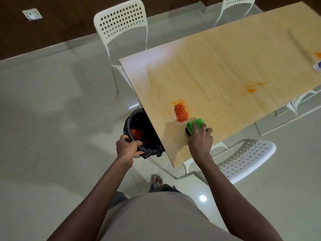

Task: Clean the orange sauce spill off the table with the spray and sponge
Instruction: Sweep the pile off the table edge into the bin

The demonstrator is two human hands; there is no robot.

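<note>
A heap of orange sauce bits [181, 112] lies on the light wooden table [217, 66] near its left edge. Just behind the heap, my right hand [200, 139] grips a green sponge [194, 125] that rests on the tabletop. Fainter orange smears [251, 88] sit further right, and another orange patch [318, 54] shows at the right border. The spray bottle [317, 67] is only partly in view at the far right edge. My left hand [128, 147] grips the rim of a bin [139, 119] with a black liner, held under the table edge; orange matter lies inside it.
White perforated chairs stand around the table: one [121, 20] at the far left corner, one [246, 157] close by my right arm, another [238, 4] at the back. The floor [52, 101] is glossy pale tile. My foot [157, 180] stands below the table corner.
</note>
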